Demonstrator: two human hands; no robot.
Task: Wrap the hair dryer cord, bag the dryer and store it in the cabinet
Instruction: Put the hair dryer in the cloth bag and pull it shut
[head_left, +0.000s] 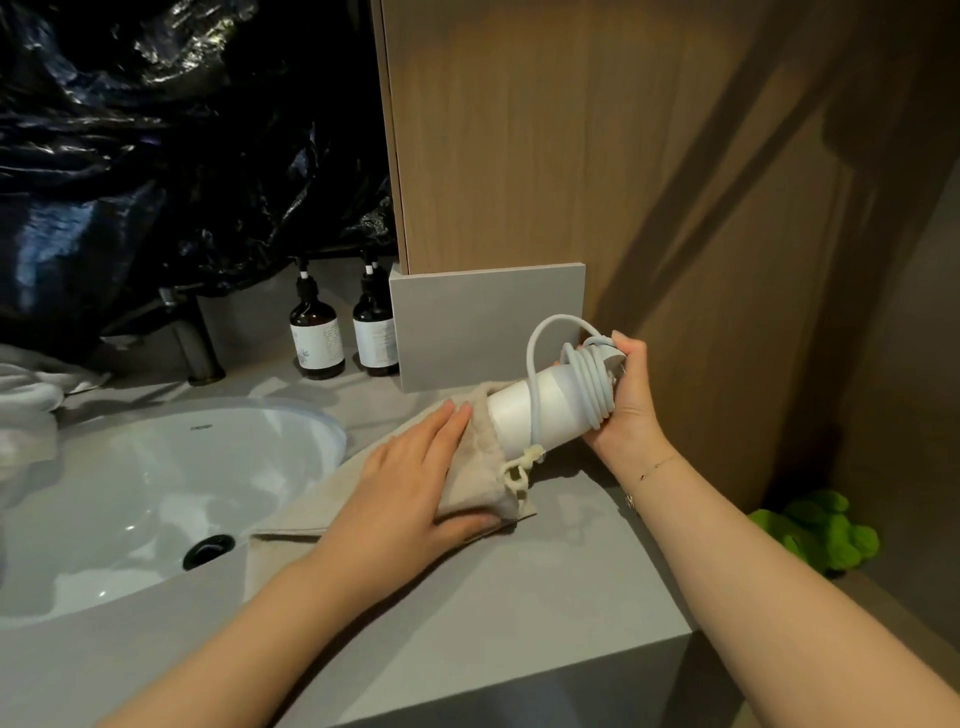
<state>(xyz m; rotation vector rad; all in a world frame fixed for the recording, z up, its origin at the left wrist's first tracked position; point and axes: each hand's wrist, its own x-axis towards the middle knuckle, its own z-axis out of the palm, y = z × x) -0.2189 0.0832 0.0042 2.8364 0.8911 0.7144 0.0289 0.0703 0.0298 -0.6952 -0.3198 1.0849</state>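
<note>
A white hair dryer (540, 410) lies tilted above the grey counter, its pale cord (587, 384) coiled around the handle end with one loop sticking up. My right hand (626, 400) grips that wrapped end. The dryer's other end sits inside the mouth of a beige drawstring bag (478, 467) that lies on the counter. My left hand (410, 488) presses flat on the bag, thumb under its lower edge. The bag's drawstring knot (522, 467) hangs below the dryer.
A white sink (156, 493) with a dark drain is at left, a dark faucet (195, 338) behind it. Two brown pump bottles (317, 332) stand by a grey panel (483, 322). A wooden cabinet wall (623, 156) rises behind. Something green (821, 530) lies low at right.
</note>
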